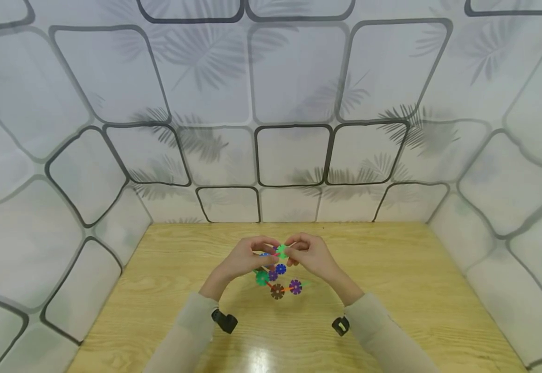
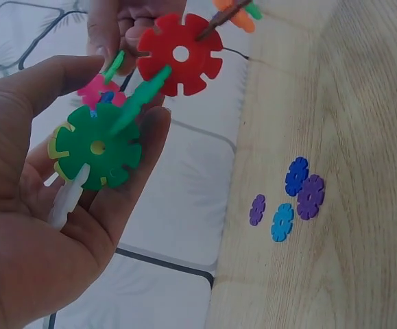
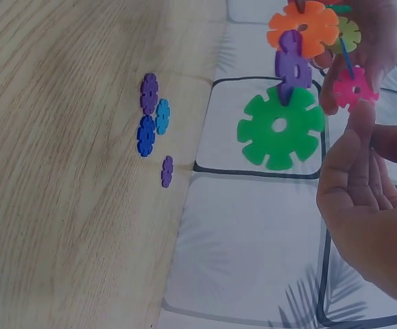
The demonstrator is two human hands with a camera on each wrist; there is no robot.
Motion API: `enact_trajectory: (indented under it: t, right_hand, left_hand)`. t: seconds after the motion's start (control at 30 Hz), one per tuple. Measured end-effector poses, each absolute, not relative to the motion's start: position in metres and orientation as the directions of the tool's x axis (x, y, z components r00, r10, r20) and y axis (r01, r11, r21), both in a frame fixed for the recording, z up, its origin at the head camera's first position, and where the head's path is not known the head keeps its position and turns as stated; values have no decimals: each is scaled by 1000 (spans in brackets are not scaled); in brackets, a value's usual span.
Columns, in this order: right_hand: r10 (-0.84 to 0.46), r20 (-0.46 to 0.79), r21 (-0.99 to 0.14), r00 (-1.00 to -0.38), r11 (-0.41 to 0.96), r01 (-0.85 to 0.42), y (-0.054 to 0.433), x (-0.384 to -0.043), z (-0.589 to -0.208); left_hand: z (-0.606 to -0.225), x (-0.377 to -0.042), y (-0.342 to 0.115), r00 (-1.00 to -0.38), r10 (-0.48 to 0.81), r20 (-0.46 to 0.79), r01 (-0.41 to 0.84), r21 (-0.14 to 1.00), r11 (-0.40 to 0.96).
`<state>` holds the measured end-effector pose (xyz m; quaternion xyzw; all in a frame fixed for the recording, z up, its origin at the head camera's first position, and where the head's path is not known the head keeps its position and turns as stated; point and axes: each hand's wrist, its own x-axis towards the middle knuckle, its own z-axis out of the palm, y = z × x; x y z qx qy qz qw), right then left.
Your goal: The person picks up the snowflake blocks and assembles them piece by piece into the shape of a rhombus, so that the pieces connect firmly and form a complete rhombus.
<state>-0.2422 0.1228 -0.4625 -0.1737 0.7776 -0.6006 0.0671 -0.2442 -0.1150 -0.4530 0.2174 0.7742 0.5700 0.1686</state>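
Observation:
My left hand (image 1: 246, 256) holds a chain of slotted snowflake discs, its fingers around the dark green disc (image 2: 119, 168) with a yellow and a white disc close by. From there the chain runs on through a red disc (image 2: 153, 62), a brown one (image 1: 277, 291), an orange one (image 3: 315, 34) and a purple one (image 3: 291, 72) to a large green disc (image 3: 260, 130) hanging free. A pink disc (image 3: 366, 86) sits on another branch. My right hand (image 1: 312, 255) pinches a bright green disc (image 1: 282, 251) at the pink disc's edge; its fingers hide it in the right wrist view.
On the wooden table (image 1: 392, 290) lie several loose discs: a dark blue one (image 2: 297, 176), a light blue one (image 2: 282, 223), a purple one (image 2: 311, 197) and a smaller-looking purple one (image 2: 257, 210). Patterned white walls (image 1: 294, 155) enclose the table at the back and sides.

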Motion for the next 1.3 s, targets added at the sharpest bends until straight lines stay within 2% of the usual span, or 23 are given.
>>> enact_trajectory:
  t: [0.33, 0.6, 0.9, 1.07, 1.3]
  right_hand:
    - [-347, 113, -950, -931, 236, -203, 122, -240, -456]
    - [-288, 103, -958, -952, 228, -173, 131, -249, -460]
    - [-254, 8, -968, -967, 241, -71, 140, -265, -492]
    - [-290, -3, -966, -957, 250, -72, 139, -269, -511]
    - [-311, -12, -924, -950, 366, -108, 130, -276, -534]
  left_hand:
    - [-456, -245, -115, -813, 582, 4, 163, 961, 222]
    - [-455, -244, -114, -824, 565, 43, 237, 932, 274]
    - [-454, -242, -115, -833, 552, 41, 272, 899, 342]
    - [-457, -240, -115, -838, 544, 34, 273, 890, 365]
    - [-458, -239, -117, -842, 537, 49, 292, 879, 378]
